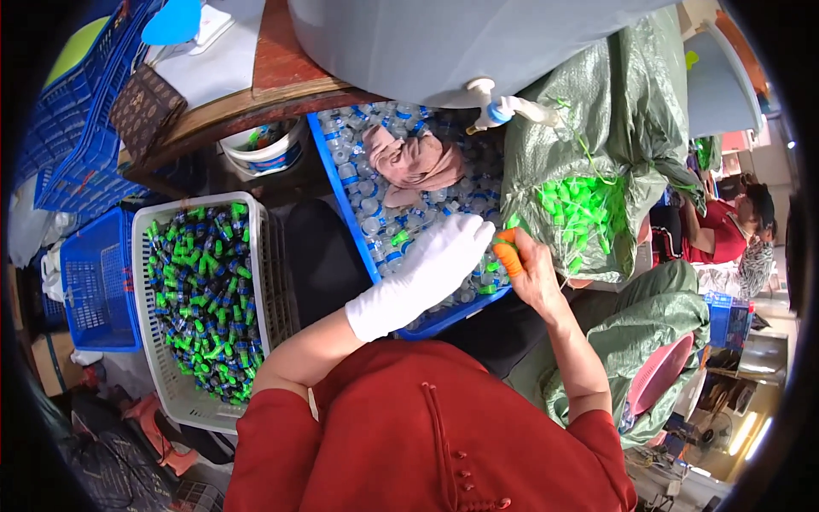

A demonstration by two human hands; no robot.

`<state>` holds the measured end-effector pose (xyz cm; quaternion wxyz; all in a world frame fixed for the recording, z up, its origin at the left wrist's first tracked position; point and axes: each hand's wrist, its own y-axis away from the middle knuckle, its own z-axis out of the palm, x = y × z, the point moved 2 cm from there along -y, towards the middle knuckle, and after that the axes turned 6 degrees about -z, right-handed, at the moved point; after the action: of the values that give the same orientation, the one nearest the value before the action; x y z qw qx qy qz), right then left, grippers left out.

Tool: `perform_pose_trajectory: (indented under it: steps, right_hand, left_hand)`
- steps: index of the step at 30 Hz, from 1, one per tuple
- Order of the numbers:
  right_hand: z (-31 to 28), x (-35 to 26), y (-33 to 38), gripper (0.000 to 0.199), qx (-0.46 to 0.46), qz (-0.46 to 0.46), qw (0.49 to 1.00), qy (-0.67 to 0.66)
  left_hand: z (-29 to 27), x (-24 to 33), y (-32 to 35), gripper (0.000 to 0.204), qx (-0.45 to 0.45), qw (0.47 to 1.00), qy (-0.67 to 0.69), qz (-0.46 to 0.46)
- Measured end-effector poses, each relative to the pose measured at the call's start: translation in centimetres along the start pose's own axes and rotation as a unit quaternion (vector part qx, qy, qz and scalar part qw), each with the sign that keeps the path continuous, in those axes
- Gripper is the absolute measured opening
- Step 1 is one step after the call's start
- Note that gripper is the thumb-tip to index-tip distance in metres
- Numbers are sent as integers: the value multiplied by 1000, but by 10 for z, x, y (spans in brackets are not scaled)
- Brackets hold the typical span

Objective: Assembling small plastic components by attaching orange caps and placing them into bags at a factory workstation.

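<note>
Head view, read from the left: stacked blue crates (81, 111) are seen at the far edge, and beside them a white slatted basket (171, 375) is filled with small capped vials (205, 290), their green caps and blue bands lying in a jumble. Further right, a blue tray (345, 200) is packed with uncapped clear vials (367, 192), and a pink cloth (415, 160) is laid over them. Above the tray a large grey drum (444, 43) is set on a wooden surface (281, 60), with a white spigot (490, 101) hanging over the vials.

The left hand (439, 256), in a white glove, is stretched across the tray with its fingers closed toward the right hand (533, 273). The bare right hand is wrapped around an orange tool (510, 256); what is pinched between the two hands is covered by the glove, possibly a single vial with a green cap.

Such a vial is judged light, stiff and smooth, likely slippery if wet, and is best gripped around its body just under the neck.

At the right, a green sack (631, 111) holds loose green caps (580, 213). Another person in red (725, 226) is partly cut off at the rim.
</note>
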<state>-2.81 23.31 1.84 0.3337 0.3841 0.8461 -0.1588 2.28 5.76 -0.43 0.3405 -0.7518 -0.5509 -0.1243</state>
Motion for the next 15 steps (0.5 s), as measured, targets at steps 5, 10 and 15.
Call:
perform_pose_trajectory:
  steps: [5,10,15]
  right_hand:
    - [-41,-2,-14,33,105,72,989,69]
    - [-66,72,-6,37,181,-25,932,313]
    - [-62,74,-11,31,173,-42,917,358]
  left_hand:
    - [-77,-52,49,37,97,966,-22,-238]
    - [-131,-124,141,32,76,844,-252,-467]
    - [-42,-98,65,23,-45,943,-170,-284]
